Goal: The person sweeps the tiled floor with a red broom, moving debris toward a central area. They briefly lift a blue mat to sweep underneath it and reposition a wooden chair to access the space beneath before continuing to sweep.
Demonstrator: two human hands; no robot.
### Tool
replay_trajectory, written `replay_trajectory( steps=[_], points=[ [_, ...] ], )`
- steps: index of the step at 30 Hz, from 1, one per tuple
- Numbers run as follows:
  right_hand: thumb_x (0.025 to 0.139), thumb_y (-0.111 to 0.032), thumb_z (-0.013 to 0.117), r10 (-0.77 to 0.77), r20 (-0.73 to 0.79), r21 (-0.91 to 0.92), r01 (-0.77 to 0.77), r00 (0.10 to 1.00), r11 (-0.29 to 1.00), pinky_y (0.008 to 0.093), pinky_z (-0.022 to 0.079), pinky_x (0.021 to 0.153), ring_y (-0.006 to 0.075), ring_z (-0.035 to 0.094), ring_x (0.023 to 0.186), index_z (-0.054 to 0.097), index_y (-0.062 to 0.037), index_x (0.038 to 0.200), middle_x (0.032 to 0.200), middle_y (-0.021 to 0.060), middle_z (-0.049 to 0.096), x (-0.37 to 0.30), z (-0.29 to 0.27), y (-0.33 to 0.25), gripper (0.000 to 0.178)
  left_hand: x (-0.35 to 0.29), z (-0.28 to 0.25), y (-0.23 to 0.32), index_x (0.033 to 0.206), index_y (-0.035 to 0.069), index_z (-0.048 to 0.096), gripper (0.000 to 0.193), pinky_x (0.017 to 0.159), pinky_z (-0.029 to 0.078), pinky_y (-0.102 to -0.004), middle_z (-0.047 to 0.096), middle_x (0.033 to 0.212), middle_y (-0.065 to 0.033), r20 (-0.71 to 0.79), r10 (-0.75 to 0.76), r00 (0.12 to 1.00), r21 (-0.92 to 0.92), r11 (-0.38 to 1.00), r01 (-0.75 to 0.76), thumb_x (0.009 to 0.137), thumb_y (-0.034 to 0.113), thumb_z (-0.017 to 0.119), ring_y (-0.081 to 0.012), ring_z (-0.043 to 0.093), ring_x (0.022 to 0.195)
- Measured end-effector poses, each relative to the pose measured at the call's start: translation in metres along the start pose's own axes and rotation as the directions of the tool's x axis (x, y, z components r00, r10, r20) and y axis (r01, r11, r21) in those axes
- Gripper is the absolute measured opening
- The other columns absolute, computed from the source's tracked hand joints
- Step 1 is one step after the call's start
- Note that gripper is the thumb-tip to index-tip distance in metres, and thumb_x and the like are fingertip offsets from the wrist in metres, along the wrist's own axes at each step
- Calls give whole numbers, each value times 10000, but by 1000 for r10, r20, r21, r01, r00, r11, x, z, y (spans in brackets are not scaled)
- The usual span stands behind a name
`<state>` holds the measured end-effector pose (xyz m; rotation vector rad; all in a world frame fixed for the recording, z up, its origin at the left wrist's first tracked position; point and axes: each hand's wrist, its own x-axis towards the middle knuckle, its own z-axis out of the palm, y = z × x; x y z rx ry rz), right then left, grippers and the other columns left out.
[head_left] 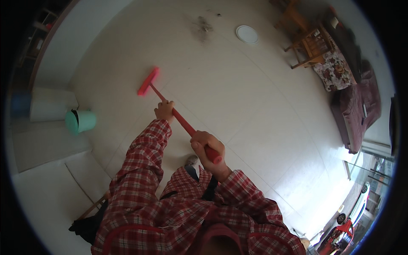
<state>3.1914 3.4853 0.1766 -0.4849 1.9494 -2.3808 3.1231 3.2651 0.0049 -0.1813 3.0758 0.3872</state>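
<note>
A broom (pixel 183 122) with a red handle slants across the middle of the view, its pink bristle head (pixel 148 80) down at the pale tiled floor, slightly blurred. My left hand (pixel 165 110) is closed around the handle lower down, close to the head. Nearer to me, my right hand (pixel 208 148) wraps the upper end, and the handle's rounded tip sticks out past the fingers. Both my arms wear red plaid sleeves. A pile of grey dirt (pixel 204 26) lies on the floor beyond the broom.
A mint green bin (pixel 85 121) stands by the wall at the left. At the far side lies a white round disc (pixel 247 34). Wooden chairs (pixel 312 46), a floral cloth (pixel 335 70) and a maroon sofa (pixel 357 106) line the right. Glass doors (pixel 374 165) show vehicles outside.
</note>
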Motion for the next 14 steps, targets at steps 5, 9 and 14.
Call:
replay_trajectory(
  steps=[5, 9, 14],
  points=[
    [879, -14, 553, 87, -148, 35, -83, 985, 996, 292, 476, 617, 146, 552, 680, 565, -18, 877, 839, 97, 618, -19, -164, -81, 13, 2, 54, 136, 600, 113, 568, 213, 534, 453, -451, 593, 616, -101, -11, 452, 892, -509, 765, -394, 717, 280, 632, -307, 605, 619],
    [824, -4, 508, -99, -264, -351, 0, 959, 937, 319, 452, 561, 170, 518, 596, 509, -19, 803, 708, 86, 531, -28, -234, -215, 26, -27, 13, 307, 587, 81, 549, 350, 585, 461, -477, 582, 588, -135, 150, 741, 654, -796, 483, -365, 751, 378, 633, -336, 604, 579],
    [788, -5, 490, -161, -114, -493, 85, 980, 866, 343, 440, 522, 190, 503, 551, 463, -24, 761, 635, 86, 479, 36, -165, -267, 43, -35, -11, 397, 663, 127, 581, 234, 775, 427, -447, 610, 651, -57, 165, 874, 457, -864, 352, -361, 760, 334, 632, -271, 618, 699]
  ],
)
